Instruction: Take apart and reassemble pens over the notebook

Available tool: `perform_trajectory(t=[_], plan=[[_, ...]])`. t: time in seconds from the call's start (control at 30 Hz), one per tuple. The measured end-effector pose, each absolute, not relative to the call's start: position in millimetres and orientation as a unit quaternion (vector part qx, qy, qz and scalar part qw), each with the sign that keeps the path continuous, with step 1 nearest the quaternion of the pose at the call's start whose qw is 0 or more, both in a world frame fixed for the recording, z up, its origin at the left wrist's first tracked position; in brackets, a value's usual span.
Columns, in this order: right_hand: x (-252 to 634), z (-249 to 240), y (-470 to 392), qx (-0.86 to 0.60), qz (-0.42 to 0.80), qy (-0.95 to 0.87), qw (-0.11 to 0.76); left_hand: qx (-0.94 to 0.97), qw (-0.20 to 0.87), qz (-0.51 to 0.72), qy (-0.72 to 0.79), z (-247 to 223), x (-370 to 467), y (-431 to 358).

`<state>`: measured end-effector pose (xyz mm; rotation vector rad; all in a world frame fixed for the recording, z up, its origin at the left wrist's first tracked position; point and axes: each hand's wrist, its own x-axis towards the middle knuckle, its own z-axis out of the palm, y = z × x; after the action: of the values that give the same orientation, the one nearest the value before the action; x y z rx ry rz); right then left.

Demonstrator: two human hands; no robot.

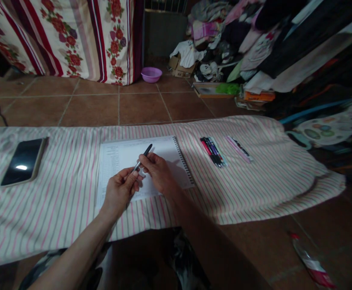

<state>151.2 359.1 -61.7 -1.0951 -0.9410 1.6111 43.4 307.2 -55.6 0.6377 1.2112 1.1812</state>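
Tiles (94, 106), brown and broad, make up the floor around us. Beyond our striped cloth (269, 161) hangs a flowered curtain (88, 40), with a big heap of clothes (224, 40) to its right. In front of us on the cloth lies a notebook (127, 155), its wire coil along the right edge and printed lines down the left. A purple bowl (151, 75) sits on the floor beside the curtain, and a red-capped bottle (313, 264) lies at lower right. Over the notebook, our left hand (122, 185) has its thumb and fingers closed on the lower part of a pen (147, 150), while our right hand (157, 171) pinches it higher up. We see a phone (23, 161) well to the left. Right of the notebook lie a bunch of pens (213, 152) and, just beside it, a smaller pair (239, 148). Our held pen slants, its dark end pointing away from us.
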Motion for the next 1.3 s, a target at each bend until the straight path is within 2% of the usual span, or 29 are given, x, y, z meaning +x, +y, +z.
perform_trajectory(t=[0.1, 0.27, 0.7, 0.97, 1.3], plan=[[153.0, -63.5, 359.9, -0.409, 0.696, -0.365, 0.465, 0.269, 0.624, 0.516, 0.521, -56.6, 42.2, 308.1], [154.7, -68.1, 362.9, -0.395, 0.691, -0.366, 0.482, 0.263, 0.626, 0.518, 0.520, -57.1, 41.7, 307.5], [149.8, -63.8, 361.3, -0.453, 0.632, -0.392, 0.491, 0.279, 0.621, 0.516, 0.520, -54.4, 43.5, 305.9], [152.9, -64.5, 360.9, -0.399, 0.686, -0.390, 0.468, 0.252, 0.632, 0.521, 0.516, -56.0, 40.5, 309.1], [152.1, -64.3, 361.3, -0.446, 0.645, -0.391, 0.482, 0.259, 0.631, 0.516, 0.518, -56.8, 41.9, 306.4]])
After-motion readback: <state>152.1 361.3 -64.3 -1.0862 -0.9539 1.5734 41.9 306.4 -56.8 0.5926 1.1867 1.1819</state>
